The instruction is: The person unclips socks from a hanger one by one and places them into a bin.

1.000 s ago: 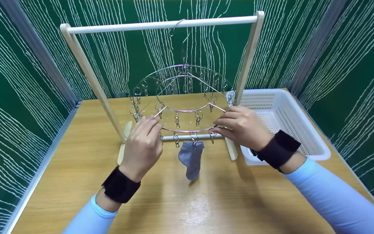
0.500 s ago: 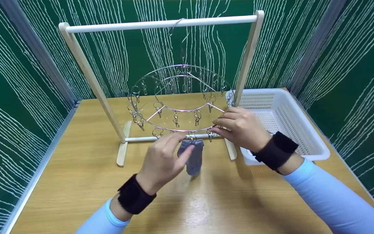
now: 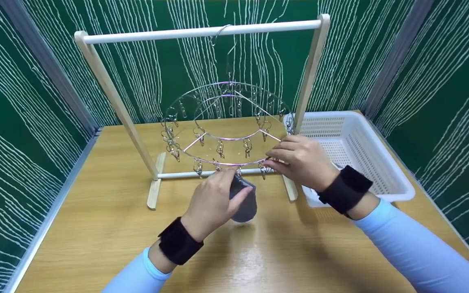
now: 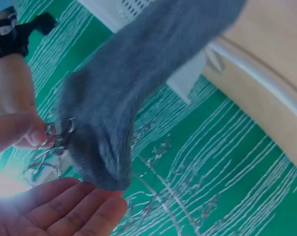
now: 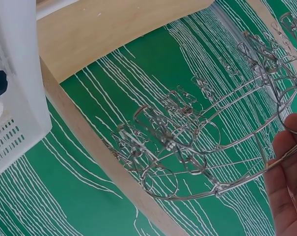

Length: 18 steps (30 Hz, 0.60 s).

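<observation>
A round metal clip hanger [image 3: 231, 139] with many small clips hangs by its hook from a rack bar. From its front edge hangs a grey sock [image 3: 247, 206], caught at its cuff by a metal clip [image 4: 65, 129]. My left hand [image 3: 212, 199] is at the sock, thumb spread in front of it; in the left wrist view its straight fingers [image 4: 84, 211] touch the sock's edge. My right hand [image 3: 304, 159] pinches the hanger's outer ring at the front right; in the right wrist view its fingertips meet the wire at the right edge.
The wooden rack's white crossbar [image 3: 202, 33] spans above, and its feet stand on the wooden table [image 3: 96, 228]. At the right a white plastic basket [image 3: 381, 162] stands close to the rack's upright. Green panels with white lines enclose the table.
My left hand has left the hanger's front left rim and moved right and down to the sock. The sock has turned and swung slightly. My right hand stays on the rim.
</observation>
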Tool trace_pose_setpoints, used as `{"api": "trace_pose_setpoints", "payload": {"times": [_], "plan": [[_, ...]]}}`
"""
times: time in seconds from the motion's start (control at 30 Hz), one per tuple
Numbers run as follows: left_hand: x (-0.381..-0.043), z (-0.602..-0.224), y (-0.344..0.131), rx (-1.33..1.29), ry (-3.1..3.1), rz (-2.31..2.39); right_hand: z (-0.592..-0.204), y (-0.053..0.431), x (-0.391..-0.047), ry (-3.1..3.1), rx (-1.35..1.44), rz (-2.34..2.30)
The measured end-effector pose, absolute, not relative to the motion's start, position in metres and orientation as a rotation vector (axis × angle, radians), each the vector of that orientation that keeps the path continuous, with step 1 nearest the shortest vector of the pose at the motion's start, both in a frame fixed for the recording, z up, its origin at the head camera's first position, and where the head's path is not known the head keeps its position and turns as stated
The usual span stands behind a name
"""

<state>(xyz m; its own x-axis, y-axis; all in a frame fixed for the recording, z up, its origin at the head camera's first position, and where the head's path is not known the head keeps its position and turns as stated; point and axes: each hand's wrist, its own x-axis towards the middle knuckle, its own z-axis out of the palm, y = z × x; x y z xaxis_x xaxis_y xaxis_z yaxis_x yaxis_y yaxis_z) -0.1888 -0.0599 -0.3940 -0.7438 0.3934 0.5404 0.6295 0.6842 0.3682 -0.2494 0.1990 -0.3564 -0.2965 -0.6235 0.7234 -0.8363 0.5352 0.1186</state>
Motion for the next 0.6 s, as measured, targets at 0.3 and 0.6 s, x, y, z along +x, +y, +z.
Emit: {"api": "trace_pose_setpoints", "payload": {"times": [0.3,0.6], "plan": [[-0.1953,-0.3931,-0.0576,-0.846,-2.516,-0.879,-0.3578,0.198,-0.2493,-2.02,1.178,0.366],[-0.1946,-0.3943,-0.0583,-0.838,-2.468,-0.909,-0.3602,0.1983,-0.2511,-2.0,1.189,0.387]]}}
